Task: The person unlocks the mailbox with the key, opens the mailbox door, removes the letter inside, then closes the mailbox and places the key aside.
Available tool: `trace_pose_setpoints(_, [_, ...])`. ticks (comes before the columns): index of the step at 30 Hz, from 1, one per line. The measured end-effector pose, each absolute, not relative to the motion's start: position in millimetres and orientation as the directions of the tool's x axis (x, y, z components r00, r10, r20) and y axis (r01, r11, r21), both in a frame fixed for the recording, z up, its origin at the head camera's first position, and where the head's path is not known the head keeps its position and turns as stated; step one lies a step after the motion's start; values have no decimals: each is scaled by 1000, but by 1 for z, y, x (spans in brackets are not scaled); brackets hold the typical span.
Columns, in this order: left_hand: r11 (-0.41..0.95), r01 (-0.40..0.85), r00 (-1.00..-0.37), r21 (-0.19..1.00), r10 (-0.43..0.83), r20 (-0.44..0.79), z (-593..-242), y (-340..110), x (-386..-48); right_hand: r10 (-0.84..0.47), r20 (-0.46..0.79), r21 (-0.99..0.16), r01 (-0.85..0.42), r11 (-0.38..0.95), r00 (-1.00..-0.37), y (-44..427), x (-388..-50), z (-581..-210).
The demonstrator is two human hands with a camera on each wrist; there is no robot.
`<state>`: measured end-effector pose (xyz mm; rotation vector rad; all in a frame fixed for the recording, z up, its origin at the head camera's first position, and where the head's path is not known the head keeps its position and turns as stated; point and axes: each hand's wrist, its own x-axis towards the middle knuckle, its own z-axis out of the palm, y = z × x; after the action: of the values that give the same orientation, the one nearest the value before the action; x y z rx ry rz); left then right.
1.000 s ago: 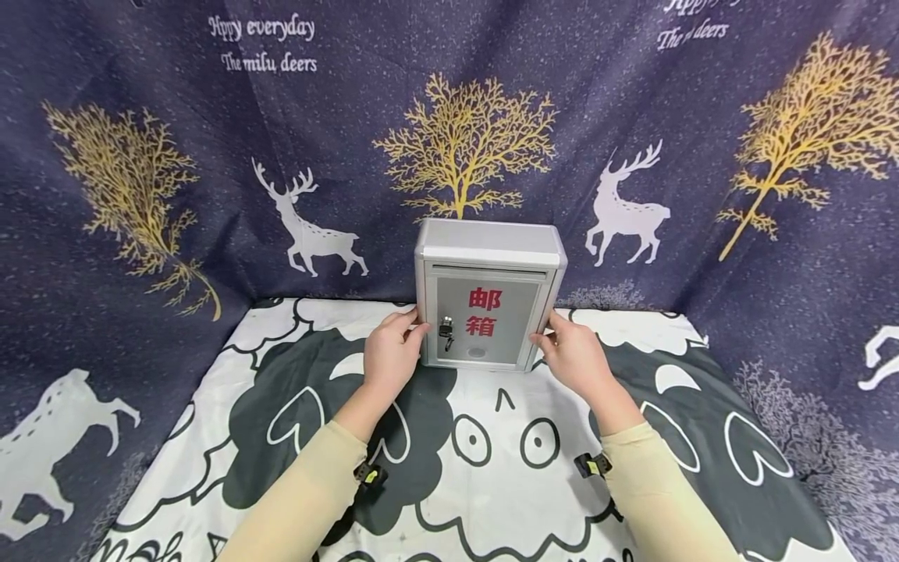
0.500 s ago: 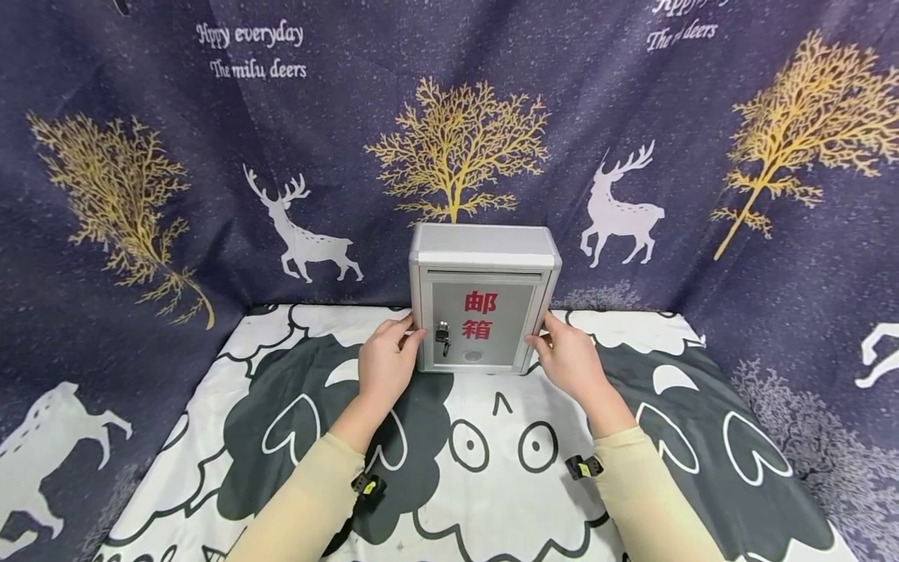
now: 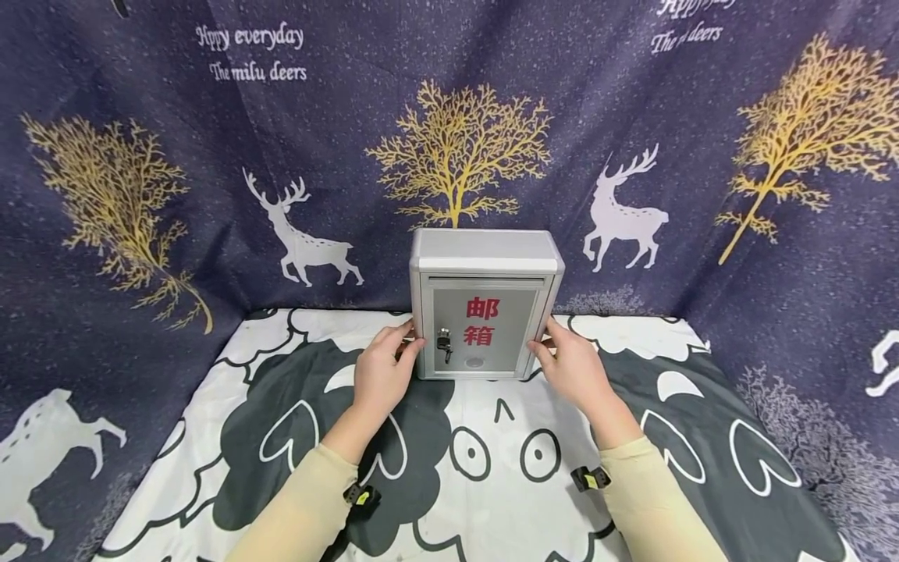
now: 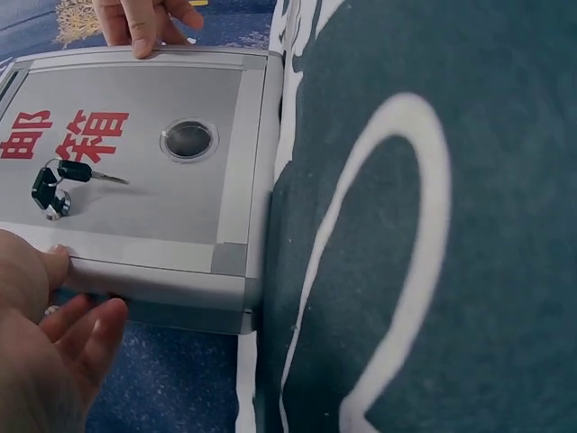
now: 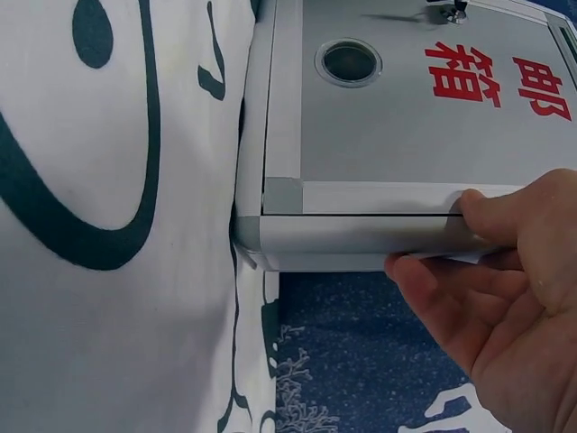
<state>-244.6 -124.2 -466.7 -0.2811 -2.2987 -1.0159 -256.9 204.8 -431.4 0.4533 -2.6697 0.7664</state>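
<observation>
"Where's the mailbox (image 3: 487,304) on your feed?"

"Upright on the printed cloth (image 3: 502,499), long axis running up and down, front towards me, with the dark backdrop (image 3: 337,117) behind it. As far as I can tell, its base rests on the cloth."

"And the grip? Which hand is nearer?"

"Neither; I have one on each side. The left hand (image 3: 382,371) is clamped on the mailbox's left edge, the right hand (image 3: 577,367) on its right edge, both below mid-height, thumbs on the front frame. So the mailbox lies straight between them, and I judge any shift would turn on an even squeeze across its width."

"Any writing?"

"Two red characters (image 3: 481,321) on the mailbox's front, 邮 above 箱: 'mailbox'. The lock with its keys (image 3: 444,342) sits to their lower left, a round window (image 4: 189,141) below them. I can't make out a brand. Above the mailbox, well to its left, the backdrop says 'Hppy everyday' and 'The milu deers'; the lettering high to its right is partly lost to me."
</observation>
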Motion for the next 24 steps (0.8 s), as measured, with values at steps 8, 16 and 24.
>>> trace_pose_setpoints(8, [686,442,-770,578,-40,636,-473,-126,-246,-221,383,-417,-381,825,-897,206,-255,-430])
trace_pose_setpoints(16, [672,436,-779,599,-51,625,-475,-127,-245,-151,478,-406,-370,836,-865,203,-248,-419])
trace_pose_setpoints(24, [651,438,-782,619,-64,620,-475,-127,-246,-17,758,-389,-473,790,-652,197,-240,-414])
